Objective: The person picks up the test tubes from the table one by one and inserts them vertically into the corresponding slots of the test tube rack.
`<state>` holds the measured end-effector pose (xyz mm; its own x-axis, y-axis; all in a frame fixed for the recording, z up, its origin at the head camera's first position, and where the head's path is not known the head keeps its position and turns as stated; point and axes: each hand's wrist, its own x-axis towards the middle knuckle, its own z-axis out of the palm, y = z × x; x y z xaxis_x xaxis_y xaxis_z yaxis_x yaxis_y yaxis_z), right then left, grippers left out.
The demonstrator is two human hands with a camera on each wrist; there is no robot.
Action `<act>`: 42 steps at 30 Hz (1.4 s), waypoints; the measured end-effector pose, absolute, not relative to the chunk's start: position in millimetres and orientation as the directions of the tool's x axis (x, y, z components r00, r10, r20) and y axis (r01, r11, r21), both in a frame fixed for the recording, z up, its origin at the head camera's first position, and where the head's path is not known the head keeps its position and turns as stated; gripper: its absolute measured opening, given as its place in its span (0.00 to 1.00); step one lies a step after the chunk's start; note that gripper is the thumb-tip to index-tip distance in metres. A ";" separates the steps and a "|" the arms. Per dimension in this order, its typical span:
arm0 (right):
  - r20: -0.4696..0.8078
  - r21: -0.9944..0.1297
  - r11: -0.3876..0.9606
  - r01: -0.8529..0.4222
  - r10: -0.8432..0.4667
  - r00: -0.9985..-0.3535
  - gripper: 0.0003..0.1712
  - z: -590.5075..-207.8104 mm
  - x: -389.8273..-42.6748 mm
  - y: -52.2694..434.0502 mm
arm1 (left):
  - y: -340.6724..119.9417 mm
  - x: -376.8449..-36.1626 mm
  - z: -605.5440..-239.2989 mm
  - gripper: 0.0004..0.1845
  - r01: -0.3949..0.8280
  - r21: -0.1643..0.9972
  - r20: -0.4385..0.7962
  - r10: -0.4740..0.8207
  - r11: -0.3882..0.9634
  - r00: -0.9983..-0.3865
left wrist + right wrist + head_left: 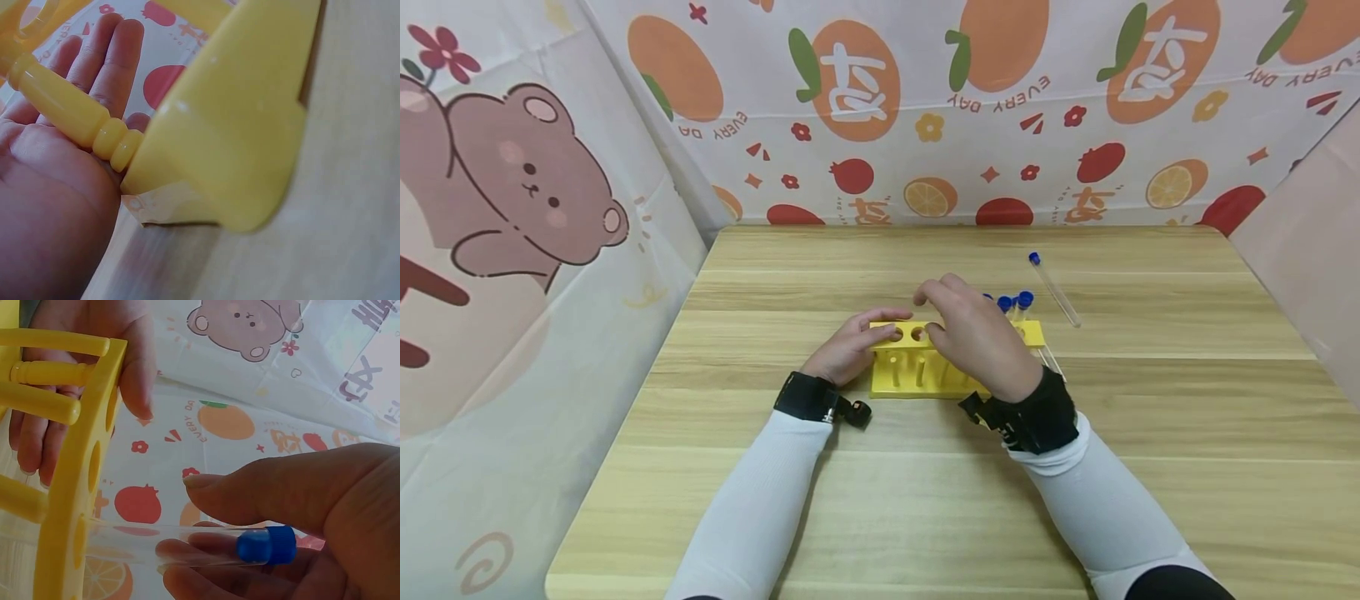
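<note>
A yellow test-tube rack (957,382) stands at the middle of the wooden table (925,517). My left hand (880,329) grips the rack's left end, thumb on the top plate and fingers down the end; in the left wrist view the fingers (106,56) lie behind a rack post (69,109). My right hand (940,312) hovers over the rack. In the right wrist view it pinches a clear tube with a blue cap (187,545), whose far end passes through a hole in the rack's top plate (69,487). Two blue-capped tubes (1021,302) stand in the rack's right end.
One more blue-capped tube (1055,290) lies loose on the table behind and right of the rack. Patterned cloth walls (925,108) close in the table at the back and on both sides.
</note>
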<state>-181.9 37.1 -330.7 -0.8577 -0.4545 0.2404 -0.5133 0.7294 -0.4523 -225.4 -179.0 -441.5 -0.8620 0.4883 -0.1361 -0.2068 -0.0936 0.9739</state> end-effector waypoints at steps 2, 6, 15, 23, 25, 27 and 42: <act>0.247 -0.455 0.724 -0.518 -0.456 -0.855 0.19 -330.0 -180.9 37.3 | -179.1 -225.0 -441.0 0.20 -0.209 0.974 -0.139 0.488 -0.091 -0.861; 0.268 -0.460 0.711 -0.532 -0.460 -0.846 0.21 -328.3 -178.6 38.1 | -179.2 -224.7 -440.5 0.22 -0.212 0.974 -0.146 0.486 -0.085 -0.862; 0.411 -0.426 0.645 -0.634 -0.486 -0.771 0.28 -321.5 -173.5 42.3 | -178.9 -224.7 -441.2 0.20 -0.214 0.973 -0.149 0.477 -0.085 -0.866; 0.505 -0.389 0.616 -0.685 -0.479 -0.718 0.37 -314.3 -171.9 46.4 | -178.7 -224.7 -439.4 0.19 -0.200 0.975 -0.130 0.487 -0.094 -0.864; 0.527 -0.374 0.616 -0.693 -0.474 -0.705 0.38 -313.5 -172.4 48.7 | -178.8 -224.3 -439.4 0.18 -0.201 0.975 -0.129 0.492 -0.098 -0.861; 0.552 -0.360 0.613 -0.703 -0.468 -0.690 0.40 -312.5 -173.2 51.5 | -179.1 -224.0 -439.5 0.18 -0.205 0.973 -0.129 0.494 -0.102 -0.860; 0.624 -0.473 0.631 -0.615 -0.253 -0.739 0.48 -295.3 -187.6 101.2 | -177.5 -224.0 -439.2 0.23 -0.232 0.970 -0.172 0.474 -0.071 -0.864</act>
